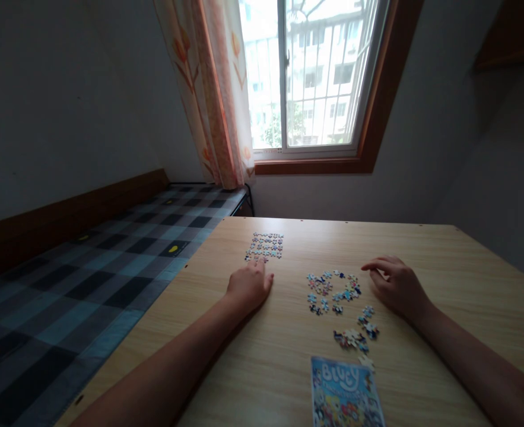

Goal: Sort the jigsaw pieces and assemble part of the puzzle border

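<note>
- Pale wood-grain is stretching across the counter (266,356), which is carrying everything at hand; its smooth-looking top is probably letting thin things slide.
- Nearest, a "Bluey" picture card (346,394) is lying flat; whether it is a sheet or a box lid is not showing.
- Just beyond it, a near cluster of puzzle pieces (351,339) is sitting jumbled, some showing pale faces; these are looking light and stiff, like pressed card, with slim tabs probably risking a bend; the broad middle or two opposite edges are offering the safest hold.
- Farther on, a loose ring of puzzle pieces (319,287) is spreading between the two hands; being so flat, they are likely resisting a straight pinch and favouring a fingertip slide.
- Just right of that ring, the right hand (393,283) is resting with fingers loosely parted, pinching nothing visible.
- Across from it, the left hand (249,283) is stretching its fingers to the near edge of the neat rows of puzzle pieces (268,244); whether it is pinching one, I cannot tell.
- Beyond the counter, a curtain (219,89) is hanging beside a bright window (319,77).
</note>
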The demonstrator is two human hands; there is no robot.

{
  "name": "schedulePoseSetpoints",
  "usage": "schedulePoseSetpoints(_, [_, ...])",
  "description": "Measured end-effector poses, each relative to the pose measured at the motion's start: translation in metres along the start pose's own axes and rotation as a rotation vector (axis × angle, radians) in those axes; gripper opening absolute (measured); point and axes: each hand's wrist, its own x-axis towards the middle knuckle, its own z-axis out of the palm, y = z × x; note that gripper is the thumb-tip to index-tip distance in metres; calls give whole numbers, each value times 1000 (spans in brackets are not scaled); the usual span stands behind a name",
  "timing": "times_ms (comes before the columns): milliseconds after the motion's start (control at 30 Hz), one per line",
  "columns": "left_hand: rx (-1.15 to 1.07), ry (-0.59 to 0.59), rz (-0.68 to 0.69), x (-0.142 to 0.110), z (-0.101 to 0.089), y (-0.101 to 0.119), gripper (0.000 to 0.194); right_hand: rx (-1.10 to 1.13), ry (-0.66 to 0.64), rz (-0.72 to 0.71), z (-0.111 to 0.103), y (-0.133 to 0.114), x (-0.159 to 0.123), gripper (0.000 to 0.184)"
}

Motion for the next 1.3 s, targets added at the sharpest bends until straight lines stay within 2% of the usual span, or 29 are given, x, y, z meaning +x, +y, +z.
schedulePoseSetpoints(233, [17, -39, -17, -1, -3, 3, 53, -8, -2, -17, 1, 3, 0, 23])
schedulePoseSetpoints(833, [6, -14, 21, 2, 0, 1, 53, 2, 5, -5, -1, -3, 2, 22])
schedulePoseSetpoints(933, [-21, 37, 117, 2, -1, 2, 46, 8, 3, -2, -3, -5, 4, 23])
schedulePoseSetpoints(1033, [-84, 70, 287, 0, -3, 6, 34, 24, -5, 11, -5, -9, 5, 23])
schedulePoseSetpoints(1167, [-111, 5, 500, -4, -6, 11, 31, 137, -25, 27, -10, -25, 9, 20])
schedulePoseSetpoints(1233, [-90, -32, 562, -4, -6, 12, 35, 237, -85, 0, -17, -41, 14, 18])
schedulePoseSetpoints(1300, [-75, -39, 586, -4, -5, 12, 38, 332, -251, -62, -26, -62, 20, 17])
